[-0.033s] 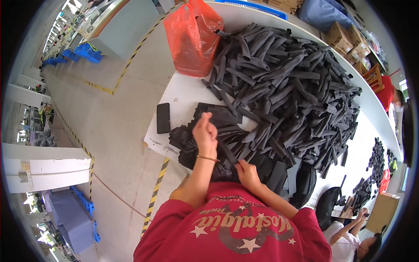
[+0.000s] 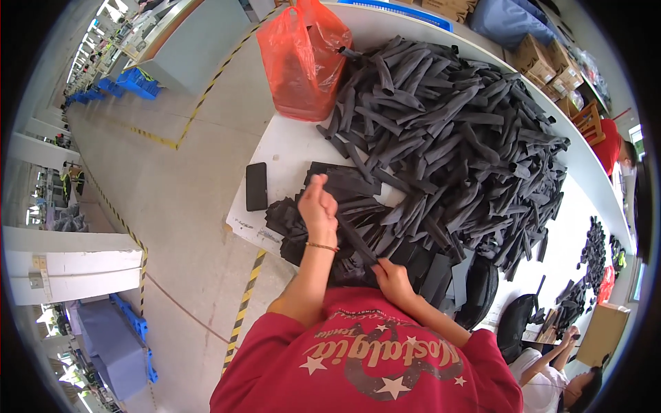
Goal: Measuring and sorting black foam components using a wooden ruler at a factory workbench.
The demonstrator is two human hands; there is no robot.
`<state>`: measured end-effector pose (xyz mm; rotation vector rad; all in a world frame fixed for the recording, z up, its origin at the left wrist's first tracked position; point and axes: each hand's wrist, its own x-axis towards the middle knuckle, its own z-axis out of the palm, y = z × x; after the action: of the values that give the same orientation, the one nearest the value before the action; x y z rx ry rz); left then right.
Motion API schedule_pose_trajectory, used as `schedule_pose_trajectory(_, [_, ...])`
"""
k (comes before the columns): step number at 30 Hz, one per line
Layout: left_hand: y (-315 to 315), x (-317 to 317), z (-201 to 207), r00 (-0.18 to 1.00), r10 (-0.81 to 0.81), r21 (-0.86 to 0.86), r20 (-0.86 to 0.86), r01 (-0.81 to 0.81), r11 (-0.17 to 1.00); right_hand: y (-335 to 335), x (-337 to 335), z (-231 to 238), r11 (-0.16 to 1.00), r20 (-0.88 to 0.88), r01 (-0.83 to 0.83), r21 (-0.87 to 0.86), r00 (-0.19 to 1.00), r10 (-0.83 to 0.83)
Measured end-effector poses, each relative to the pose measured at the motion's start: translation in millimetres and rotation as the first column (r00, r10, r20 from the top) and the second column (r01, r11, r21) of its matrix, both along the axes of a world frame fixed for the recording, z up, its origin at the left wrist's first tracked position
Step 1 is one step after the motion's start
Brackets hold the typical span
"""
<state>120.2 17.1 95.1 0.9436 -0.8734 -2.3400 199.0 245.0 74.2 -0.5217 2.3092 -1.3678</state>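
My left hand (image 2: 318, 208) is above the table's near edge, its fingers curled around the upper end of a dark grey fabric strip (image 2: 357, 241). My right hand (image 2: 393, 279) pinches the lower end of that strip close to my body, so it stretches slantwise between both hands. Beneath and around my left hand lie bunched black fabric pieces (image 2: 281, 219), and flat dark pieces (image 2: 348, 180) are stacked just beyond it. A large heap of similar dark grey fabric tubes (image 2: 447, 138) covers the table ahead and to the right.
A black phone (image 2: 256, 186) lies at the table's left edge. Behind it stands a red plastic bag (image 2: 303, 69). A black bag (image 2: 480, 292) is right of my right arm. A person in white (image 2: 551, 378) works at the lower right. Yellow-black tape (image 2: 242, 313) marks the floor.
My left hand has shifted slightly left and up. My right hand has barely moved, and the strip between them shows a little more.
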Motion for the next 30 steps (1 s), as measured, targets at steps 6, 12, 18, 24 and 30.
schedule_pose_trajectory(6, [-46.8, -22.1, 26.6, 0.997, 0.073, -0.151, -0.035, -0.078, 0.986, 23.3, -10.2, 28.8, 0.984, 0.052, 0.174, -0.045, 0.984, -0.171])
schedule_pose_trajectory(12, [30.6, 14.1, -22.5, 0.85, -0.371, 0.091, -0.375, 0.432, 0.897, 12.2, -25.8, 17.9, 0.989, -0.051, 0.144, -0.042, 0.988, -0.146])
schedule_pose_trajectory(18, [80.5, 18.1, -3.3, 0.915, -0.326, 0.213, -0.237, 0.376, 0.902, -17.3, -28.8, 11.7, 0.973, -0.075, 0.23, -0.023, 0.97, -0.232])
schedule_pose_trajectory(24, [80.0, 14.0, 7.7, 0.961, -0.181, 0.259, -0.207, 0.232, 0.938, -36.9, -23.0, 3.2, 0.957, -0.074, 0.285, -0.062, 0.954, -0.289])
schedule_pose_trajectory(30, [62.6, 9.2, 8.2, 0.983, -0.137, 0.246, -0.12, 0.163, 0.955, -25.1, -10.7, 4.7, 0.978, 0.015, 0.205, -0.03, 0.979, -0.205])
